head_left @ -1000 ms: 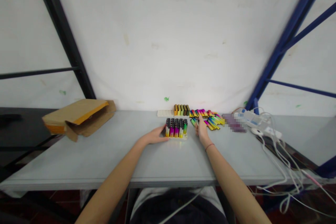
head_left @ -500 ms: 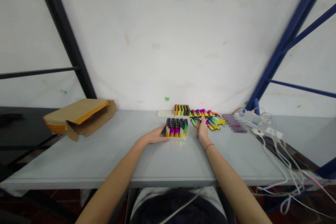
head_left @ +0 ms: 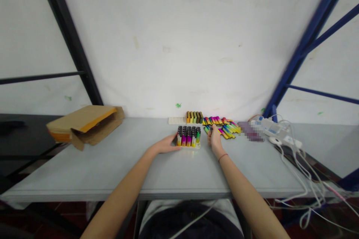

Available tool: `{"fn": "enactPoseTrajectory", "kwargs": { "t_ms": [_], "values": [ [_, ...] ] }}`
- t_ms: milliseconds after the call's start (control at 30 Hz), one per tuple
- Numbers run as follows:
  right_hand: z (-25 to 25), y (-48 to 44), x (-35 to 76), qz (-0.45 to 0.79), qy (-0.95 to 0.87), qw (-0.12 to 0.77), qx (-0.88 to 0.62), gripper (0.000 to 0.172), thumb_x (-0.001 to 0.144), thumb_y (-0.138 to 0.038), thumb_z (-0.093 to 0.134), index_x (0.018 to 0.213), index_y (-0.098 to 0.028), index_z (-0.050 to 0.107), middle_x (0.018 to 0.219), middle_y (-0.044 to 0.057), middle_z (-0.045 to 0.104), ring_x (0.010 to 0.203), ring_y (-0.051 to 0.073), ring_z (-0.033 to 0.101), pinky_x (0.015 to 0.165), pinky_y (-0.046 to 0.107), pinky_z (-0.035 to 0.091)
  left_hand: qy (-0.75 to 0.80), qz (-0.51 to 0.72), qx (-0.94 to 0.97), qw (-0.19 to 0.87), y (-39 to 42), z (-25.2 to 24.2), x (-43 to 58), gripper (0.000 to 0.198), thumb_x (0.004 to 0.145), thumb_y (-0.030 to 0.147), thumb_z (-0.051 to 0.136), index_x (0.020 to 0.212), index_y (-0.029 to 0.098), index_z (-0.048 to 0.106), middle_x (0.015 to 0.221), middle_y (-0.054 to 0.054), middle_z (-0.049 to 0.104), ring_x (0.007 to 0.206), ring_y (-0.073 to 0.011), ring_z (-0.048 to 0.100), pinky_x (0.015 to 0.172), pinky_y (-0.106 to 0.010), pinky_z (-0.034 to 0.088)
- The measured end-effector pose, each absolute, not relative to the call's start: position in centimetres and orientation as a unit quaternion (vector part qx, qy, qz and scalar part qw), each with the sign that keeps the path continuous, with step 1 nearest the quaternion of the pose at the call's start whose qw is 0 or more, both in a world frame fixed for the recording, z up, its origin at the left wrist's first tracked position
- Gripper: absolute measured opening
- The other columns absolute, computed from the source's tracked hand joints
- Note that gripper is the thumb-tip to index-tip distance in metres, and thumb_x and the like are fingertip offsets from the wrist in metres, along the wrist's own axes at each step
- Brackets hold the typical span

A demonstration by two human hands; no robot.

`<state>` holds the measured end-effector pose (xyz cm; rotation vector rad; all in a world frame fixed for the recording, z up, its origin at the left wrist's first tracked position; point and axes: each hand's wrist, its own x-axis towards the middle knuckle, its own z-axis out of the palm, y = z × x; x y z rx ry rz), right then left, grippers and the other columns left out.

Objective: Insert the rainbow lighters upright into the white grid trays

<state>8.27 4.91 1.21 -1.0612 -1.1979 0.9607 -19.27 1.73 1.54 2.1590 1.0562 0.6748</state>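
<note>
Several lighters (head_left: pixel 188 138) with black tops and bright, multicoloured bodies stand upright in a small white tray (head_left: pixel 187 147). My left hand (head_left: pixel 166 145) grips this tray at its left side, thumb along the near edge. To the right of the tray, my right hand (head_left: pixel 215 141) is closed around a lighter (head_left: pixel 211 130), whose dark top shows at the fingers; most of its body is hidden. Just beyond that hand lies a loose pile of colourful lighters (head_left: pixel 228 130).
Behind stand a second block of upright lighters (head_left: pixel 194 117) and a white holed tray (head_left: pixel 176 120). A brown paper bag (head_left: pixel 86 119) lies at left. White cables and a power strip (head_left: pixel 276 130) are at right, beside a blurred purple patch (head_left: pixel 251 132). The wall closes the back.
My right hand has drawn slightly left and nearer, away from the pile, with a lighter turned upward in its fingers. My left hand and the tray have stayed in place.
</note>
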Motion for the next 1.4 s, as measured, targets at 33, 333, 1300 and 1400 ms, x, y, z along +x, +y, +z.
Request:
{"fn": "enactPoseTrajectory", "kwargs": {
  "t_ms": [33, 333, 1300, 1400],
  "values": [
    [1.4, 4.7, 8.1, 0.406, -0.507, 0.602, -0.464, 0.063, 0.085, -0.082, 0.035, 0.059, -0.026, 0.038, 0.044, -0.004, 0.031, 0.039, 0.011, 0.028, 0.038, 0.028, 0.022, 0.401, 0.258, 0.82, 0.317, 1.7, 1.5, -19.3, 0.087, 0.078, 0.049, 0.074, 0.151, 0.015, 0.041, 0.157, -0.014, 0.044, 0.141, -0.0359, 0.044, 0.121, -0.048, 0.03],
    [4.2, 3.1, 9.2, 0.338, -0.605, 0.611, -0.382, 0.053, 0.075, -0.072, 0.066, 0.07, -0.021, 0.054, 0.067, 0.001, 0.055, 0.065, 0.015, 0.049, 0.058, 0.026, 0.041, 0.394, 0.266, 0.818, 0.324, 1.6, 1.7, -19.2, 0.09, 0.077, 0.051, 0.076, 0.152, 0.015, 0.041, 0.155, -0.013, 0.047, 0.142, -0.036, 0.043, 0.121, -0.048, 0.03],
    [3.3, 3.4, 9.3, 0.378, -0.692, 0.489, -0.373, 0.043, 0.064, -0.051, 0.082, 0.088, -0.018, 0.07, 0.079, 0.004, 0.068, 0.067, 0.017, 0.06, 0.064, 0.03, 0.047, 0.398, 0.281, 0.812, 0.321, 1.9, 1.3, -19.0, 0.089, 0.076, 0.044, 0.079, 0.149, 0.01, 0.041, 0.157, -0.019, 0.043, 0.14, -0.037, 0.045, 0.12, -0.049, 0.031],
    [3.2, 3.5, 9.3, 0.371, -0.696, 0.486, -0.375, 0.043, 0.064, -0.053, 0.081, 0.086, -0.018, 0.071, 0.076, 0.003, 0.067, 0.065, 0.017, 0.06, 0.063, 0.03, 0.047, 0.397, 0.283, 0.812, 0.321, 1.8, 1.4, -19.0, 0.089, 0.075, 0.044, 0.079, 0.149, 0.011, 0.042, 0.157, -0.018, 0.043, 0.14, -0.0373, 0.044, 0.12, -0.05, 0.031]
  ]
}}
